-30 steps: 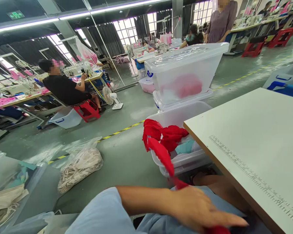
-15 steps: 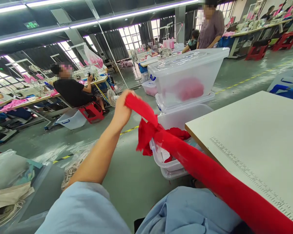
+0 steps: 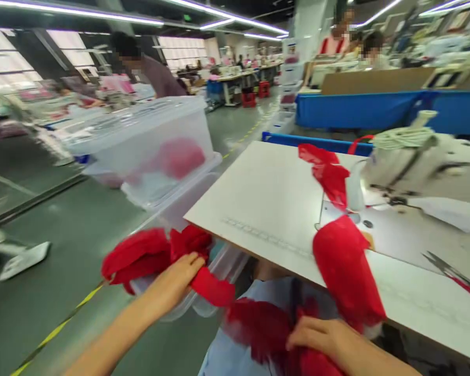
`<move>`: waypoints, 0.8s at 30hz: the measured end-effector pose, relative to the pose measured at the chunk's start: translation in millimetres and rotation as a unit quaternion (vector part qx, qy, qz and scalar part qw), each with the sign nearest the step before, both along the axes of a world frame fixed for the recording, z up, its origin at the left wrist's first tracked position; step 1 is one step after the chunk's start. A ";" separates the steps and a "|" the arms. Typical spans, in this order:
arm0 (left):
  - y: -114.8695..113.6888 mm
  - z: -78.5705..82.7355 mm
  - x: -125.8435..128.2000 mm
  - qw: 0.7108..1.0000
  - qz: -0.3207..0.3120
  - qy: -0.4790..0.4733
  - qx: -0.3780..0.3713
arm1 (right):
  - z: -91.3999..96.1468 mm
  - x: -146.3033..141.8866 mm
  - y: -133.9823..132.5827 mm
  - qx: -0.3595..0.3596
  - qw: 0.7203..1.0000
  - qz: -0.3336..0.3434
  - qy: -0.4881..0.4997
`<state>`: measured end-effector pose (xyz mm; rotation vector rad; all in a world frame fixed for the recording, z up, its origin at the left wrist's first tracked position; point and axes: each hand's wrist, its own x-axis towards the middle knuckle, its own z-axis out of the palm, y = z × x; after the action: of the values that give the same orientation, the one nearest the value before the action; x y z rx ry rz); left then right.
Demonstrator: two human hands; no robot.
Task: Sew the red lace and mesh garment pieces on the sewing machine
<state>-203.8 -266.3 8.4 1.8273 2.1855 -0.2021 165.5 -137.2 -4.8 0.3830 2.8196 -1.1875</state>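
My left hand [image 3: 178,279] is closed on a long strip of red fabric [image 3: 213,287] above the edge of an open clear plastic bin [image 3: 229,263]. More bunched red fabric [image 3: 139,256] hangs over that bin's side. Low at the right, my right hand [image 3: 325,337] grips red fabric [image 3: 260,324] over my lap, its fingers partly blurred. Another red fabric piece [image 3: 348,269] drapes over the front edge of the white table [image 3: 254,183]. Behind it, a smaller red piece [image 3: 327,172] lies beside the sewing machine [image 3: 403,162].
Scissors [image 3: 456,274] rest on the table at the right. A lidded clear bin [image 3: 156,151] with pinkish-red contents is stacked left of the table. A person [image 3: 160,73] leans behind it. A fan base [image 3: 23,258] stands on the floor at far left.
The view has swung right, bringing the sewing machine and my right hand into sight. My left hand has come down from its raised position to the open bin, still holding red fabric.
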 end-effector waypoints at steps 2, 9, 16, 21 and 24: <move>11.2 -32.1 15.9 0.994 0.003 0.008 -0.105 | -1.2 -0.4 3.1 0.057 0.998 0.004 -0.032; 58.1 -3.7 100.4 0.986 -0.119 -0.071 -0.091 | 44.3 36.5 37.8 -0.066 0.968 -0.240 0.037; 146.5 28.2 168.4 0.982 -0.074 -0.134 0.114 | 21.4 44.0 93.4 0.086 0.834 -0.539 0.082; 185.2 26.7 192.7 0.981 -0.016 -0.155 0.117 | -1.7 7.4 82.1 0.171 0.848 -0.493 0.097; 189.1 23.7 194.2 0.953 -0.018 -0.270 0.138 | -9.1 1.5 79.7 0.171 0.858 -0.466 0.133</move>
<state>-9.6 -77.2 32.2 1.7845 1.8533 0.5616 167.0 -57.5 -14.0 1.9067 3.1220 -0.7999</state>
